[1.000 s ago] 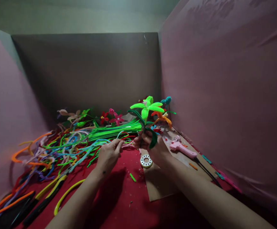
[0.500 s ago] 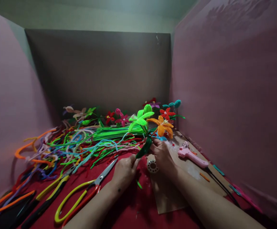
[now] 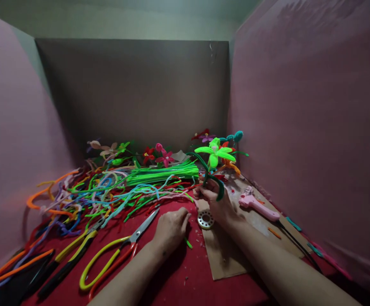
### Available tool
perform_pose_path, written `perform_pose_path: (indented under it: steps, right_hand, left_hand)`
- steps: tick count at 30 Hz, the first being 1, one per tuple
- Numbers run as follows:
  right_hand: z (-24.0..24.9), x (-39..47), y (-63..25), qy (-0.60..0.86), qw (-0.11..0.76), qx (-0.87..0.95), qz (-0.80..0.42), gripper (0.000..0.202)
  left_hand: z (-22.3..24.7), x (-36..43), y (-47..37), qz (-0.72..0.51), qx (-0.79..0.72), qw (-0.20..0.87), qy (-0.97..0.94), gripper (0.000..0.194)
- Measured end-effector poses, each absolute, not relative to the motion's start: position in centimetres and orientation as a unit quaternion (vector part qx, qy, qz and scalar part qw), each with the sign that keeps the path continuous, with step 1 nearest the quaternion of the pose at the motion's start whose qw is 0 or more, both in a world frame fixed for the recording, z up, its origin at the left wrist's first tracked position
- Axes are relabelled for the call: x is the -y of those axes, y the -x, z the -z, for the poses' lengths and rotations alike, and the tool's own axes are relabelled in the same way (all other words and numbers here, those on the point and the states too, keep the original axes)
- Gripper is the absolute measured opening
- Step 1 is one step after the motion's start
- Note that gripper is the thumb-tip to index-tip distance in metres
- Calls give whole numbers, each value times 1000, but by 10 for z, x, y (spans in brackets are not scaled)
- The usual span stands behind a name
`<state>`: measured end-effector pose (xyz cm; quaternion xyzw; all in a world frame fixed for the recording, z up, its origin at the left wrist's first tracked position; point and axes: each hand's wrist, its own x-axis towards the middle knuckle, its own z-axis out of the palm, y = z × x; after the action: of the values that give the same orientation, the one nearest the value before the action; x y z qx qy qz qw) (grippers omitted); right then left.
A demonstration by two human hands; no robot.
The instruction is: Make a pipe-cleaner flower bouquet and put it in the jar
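Observation:
My right hand (image 3: 215, 202) is closed on the dark green stem (image 3: 206, 173) of a pipe-cleaner flower. Its bright green petals (image 3: 214, 153) stand above the fingers, and a dark green leaf (image 3: 220, 189) curves over the back of the hand. Lower and to the left, my left hand (image 3: 171, 225) is apart from the flower with its fingers curled together; whether something small is between the fingertips is hidden. Beneath my right wrist lies a round metal disc with holes (image 3: 206, 219), partly on a cardboard sheet (image 3: 225, 259).
Scissors (image 3: 137, 233) and yellow-black pliers (image 3: 73, 259) lie left on the red cloth. Loose pipe cleaners (image 3: 108, 191) and a green bundle (image 3: 166, 172) lie behind. A pink glue gun (image 3: 258, 207) with a cable rests right. Finished flowers (image 3: 164, 158) stand at the back; pink walls flank the sides.
The green flower has turned and moved right, now in front of the orange one. My left hand has let go of the leaf and stem and drawn away. The leaf hangs to the right.

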<state>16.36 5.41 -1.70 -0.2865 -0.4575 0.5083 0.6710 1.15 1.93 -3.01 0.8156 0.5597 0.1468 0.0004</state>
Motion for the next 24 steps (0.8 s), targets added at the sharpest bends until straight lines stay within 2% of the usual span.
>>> perform_pose_path:
  steps: [11, 24]
  right_hand:
    - [13, -51, -161, 314, 668, 458, -496, 10]
    - [18, -56, -164, 300, 673, 425, -525, 20]
  left_hand:
    - [34, -22, -9, -142, -555, -7, -820, 26]
    - [31, -25, -8, -122, -576, 3, -808, 28]
